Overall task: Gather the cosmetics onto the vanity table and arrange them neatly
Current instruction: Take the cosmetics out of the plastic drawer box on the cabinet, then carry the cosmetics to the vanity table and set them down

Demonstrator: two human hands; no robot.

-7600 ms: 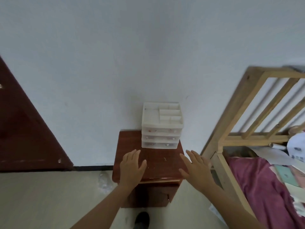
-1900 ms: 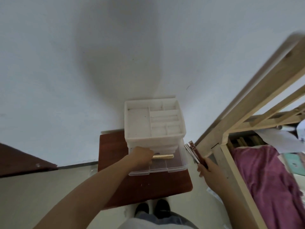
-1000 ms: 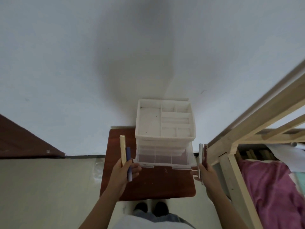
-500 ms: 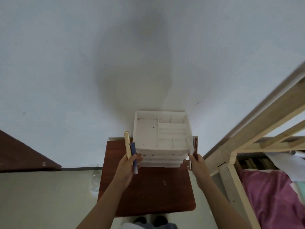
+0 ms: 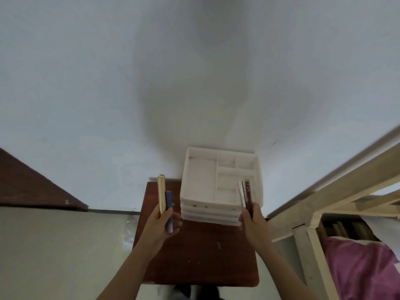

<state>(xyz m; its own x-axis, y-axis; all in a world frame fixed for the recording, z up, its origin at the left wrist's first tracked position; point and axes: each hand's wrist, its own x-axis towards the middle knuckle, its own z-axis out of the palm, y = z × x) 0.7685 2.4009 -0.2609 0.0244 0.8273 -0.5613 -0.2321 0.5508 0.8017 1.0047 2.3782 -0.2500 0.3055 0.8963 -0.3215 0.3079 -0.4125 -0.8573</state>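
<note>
Nearest me, left of the white drawer organizer (image 5: pixel 203 180), my left hand (image 5: pixel 163 224) grips a gold tube (image 5: pixel 161 195) and a blue tube (image 5: pixel 168 204), both upright. At the organizer's right front corner, my right hand (image 5: pixel 252 221) clamps a silver tube (image 5: pixel 242 193) and a dark red tube (image 5: pixel 249 194). The organizer stands on the brown table (image 5: pixel 201 252), against the wall.

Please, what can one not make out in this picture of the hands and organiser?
Head view: lower end of gold tube, inside the grip of left hand.
Head view: lower ends of silver tube and dark red tube, inside right hand.
Head view: drawer contents of white organiser, behind shut fronts.
Head view: print on dark red tube, too small.
</note>
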